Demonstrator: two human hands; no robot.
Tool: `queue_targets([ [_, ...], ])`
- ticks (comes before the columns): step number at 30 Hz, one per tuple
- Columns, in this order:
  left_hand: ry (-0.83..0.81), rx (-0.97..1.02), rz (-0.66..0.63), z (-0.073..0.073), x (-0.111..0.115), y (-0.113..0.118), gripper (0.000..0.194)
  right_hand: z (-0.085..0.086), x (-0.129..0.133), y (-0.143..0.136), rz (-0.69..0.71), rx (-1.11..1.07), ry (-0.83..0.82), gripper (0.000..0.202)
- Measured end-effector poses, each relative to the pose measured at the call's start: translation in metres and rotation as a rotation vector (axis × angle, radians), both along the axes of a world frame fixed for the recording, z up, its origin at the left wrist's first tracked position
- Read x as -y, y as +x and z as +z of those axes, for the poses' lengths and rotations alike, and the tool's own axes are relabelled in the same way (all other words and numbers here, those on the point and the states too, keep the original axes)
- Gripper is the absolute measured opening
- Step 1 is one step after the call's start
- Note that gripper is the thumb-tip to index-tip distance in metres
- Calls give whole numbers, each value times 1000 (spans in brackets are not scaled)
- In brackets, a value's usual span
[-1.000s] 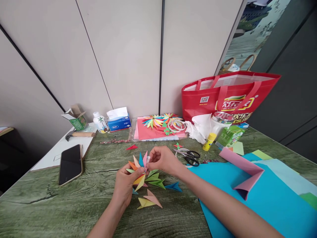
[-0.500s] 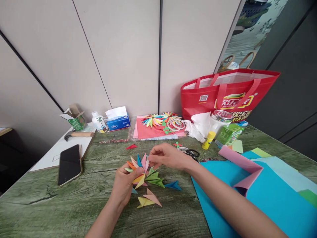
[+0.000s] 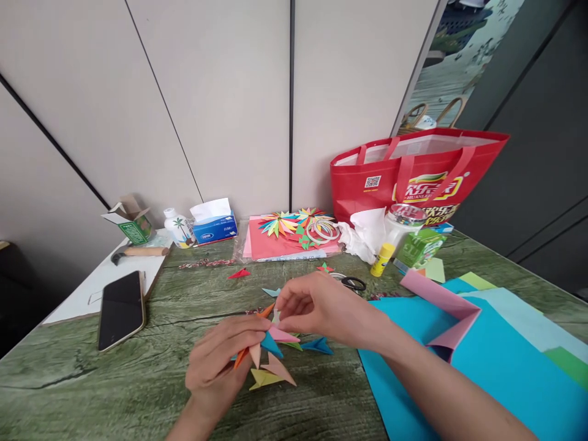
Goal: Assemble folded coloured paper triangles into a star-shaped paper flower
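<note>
The left hand [image 3: 223,352] gripped a folded-paper star [image 3: 271,345] between the two hands, and the right hand [image 3: 316,312] pinched its edge. Crisp, pointed spikes in orange, peach, blue and pink fanned out; fingers covered the rest. A loose yellow piece [image 3: 265,379] lay just right of the left hand.

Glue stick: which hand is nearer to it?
Right. The right hand is left of the glue stick, on its near side; the left hand is farther left.
</note>
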State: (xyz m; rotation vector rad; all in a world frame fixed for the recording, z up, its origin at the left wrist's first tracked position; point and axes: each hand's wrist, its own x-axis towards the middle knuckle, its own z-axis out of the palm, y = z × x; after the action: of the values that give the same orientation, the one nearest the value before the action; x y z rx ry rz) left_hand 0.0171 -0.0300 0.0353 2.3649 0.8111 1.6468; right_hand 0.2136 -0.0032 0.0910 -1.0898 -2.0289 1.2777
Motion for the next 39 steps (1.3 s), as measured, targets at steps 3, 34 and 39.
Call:
queue_targets([
  [3, 60, -41, 12, -4, 1, -4, 27, 2, 4, 1, -25, -72, -4, 37],
  [34, 97, -201, 18, 8, 13, 5, 15, 9, -6, 6, 282, -47, -58, 10],
  [39, 146, -228, 44, 12, 14, 7, 14, 9, -4, 6, 258, -27, -77, 10],
])
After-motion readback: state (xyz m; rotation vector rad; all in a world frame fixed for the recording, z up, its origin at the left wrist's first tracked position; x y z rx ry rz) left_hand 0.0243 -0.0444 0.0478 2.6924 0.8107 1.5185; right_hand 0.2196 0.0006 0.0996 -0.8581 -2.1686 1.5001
